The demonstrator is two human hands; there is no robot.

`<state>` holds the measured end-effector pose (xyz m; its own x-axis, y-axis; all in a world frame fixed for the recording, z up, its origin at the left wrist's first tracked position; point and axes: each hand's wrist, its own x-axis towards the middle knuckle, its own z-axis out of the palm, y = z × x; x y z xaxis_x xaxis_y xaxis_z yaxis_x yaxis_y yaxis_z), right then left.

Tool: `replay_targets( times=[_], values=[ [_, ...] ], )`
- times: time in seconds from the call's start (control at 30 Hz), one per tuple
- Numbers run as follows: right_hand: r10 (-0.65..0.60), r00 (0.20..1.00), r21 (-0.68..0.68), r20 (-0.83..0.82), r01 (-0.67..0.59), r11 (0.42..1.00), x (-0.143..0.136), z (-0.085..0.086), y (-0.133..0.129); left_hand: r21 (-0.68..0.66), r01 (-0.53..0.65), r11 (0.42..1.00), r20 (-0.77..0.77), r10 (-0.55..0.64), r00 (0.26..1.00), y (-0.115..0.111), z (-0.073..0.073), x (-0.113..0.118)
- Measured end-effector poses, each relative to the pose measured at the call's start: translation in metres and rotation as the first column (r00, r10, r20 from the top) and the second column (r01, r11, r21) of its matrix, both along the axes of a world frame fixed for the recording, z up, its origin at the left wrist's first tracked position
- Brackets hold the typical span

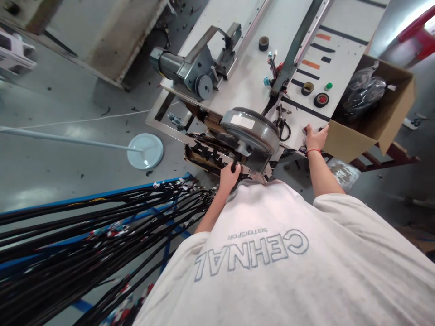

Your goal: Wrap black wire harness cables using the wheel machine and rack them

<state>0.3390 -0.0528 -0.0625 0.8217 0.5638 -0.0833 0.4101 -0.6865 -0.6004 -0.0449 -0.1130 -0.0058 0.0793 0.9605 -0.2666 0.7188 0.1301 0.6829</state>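
My left hand (229,175) is closed round a small black handle (234,164) just below the round metal machine wheel (253,129). On the right, my right hand (314,138) rests at the near edge of the white worktable (251,77), its thumb and fingers apart, beside the cardboard box. Between the wheel and my right hand lie black-handled scissors (284,129). Rolls of tape (321,99) and a green round piece (329,85) lie farther back on the table.
A motor unit (190,68) stands at the table's left side. An open cardboard box (353,140) holding plastic-wrapped items is at the right. Bundles of black cables (102,222) hang on a blue rack at lower left. A round-based pole (145,151) stands on the floor.
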Motion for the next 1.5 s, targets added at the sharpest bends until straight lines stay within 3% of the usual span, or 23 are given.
replay_targets(
  times=[0.27, 0.63, 1.1, 1.23, 1.5],
  values=[
    [0.021, 0.999, -0.004, 0.025, -0.021, 1.000, -0.002, 0.005, -0.001, -0.023, 0.001, 1.000, 0.030, 0.000, 1.000, -0.004, -0.006, 0.002],
    [0.002, 0.999, -0.014, -0.040, -0.002, 1.000, -0.002, 0.007, 0.001, -0.022, 0.000, 1.000, 0.004, 0.000, 1.000, -0.003, -0.002, 0.002],
    [0.030, 0.999, -0.005, 0.026, -0.030, 1.000, 0.004, -0.005, 0.000, -0.016, -0.034, 0.999, 0.034, 0.034, 0.999, -0.011, -0.010, -0.002],
    [0.021, 1.000, -0.021, 0.014, -0.020, 1.000, 0.003, -0.003, 0.000, 0.035, -0.021, 0.999, -0.010, 0.021, 1.000, -0.009, -0.006, -0.004],
    [0.023, 1.000, -0.025, -0.002, -0.023, 0.999, -0.003, 0.006, -0.001, -0.016, -0.010, 1.000, 0.032, 0.010, 0.999, -0.012, 0.001, 0.003]
  ],
)
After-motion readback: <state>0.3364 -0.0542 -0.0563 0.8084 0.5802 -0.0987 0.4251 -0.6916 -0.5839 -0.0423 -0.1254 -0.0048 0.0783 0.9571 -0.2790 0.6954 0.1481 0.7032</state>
